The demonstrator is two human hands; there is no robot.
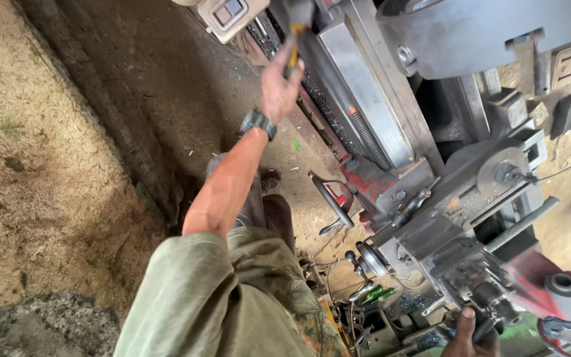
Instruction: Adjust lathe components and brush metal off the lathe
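Two hands work: our left hand (279,82) grips a yellow-handled tool (293,49) at twelve o'clock; right hand (472,328) clasps the lathe (431,225) at five.

right hand (474,330) cut by bottom edge, hammer head (297,10) blurred

Your one head camera looks steeply down, tilted, close over the lathe (431,198) and the dirt floor (54,165) beside it.

beige control box (227,14) with square buttons, top edge
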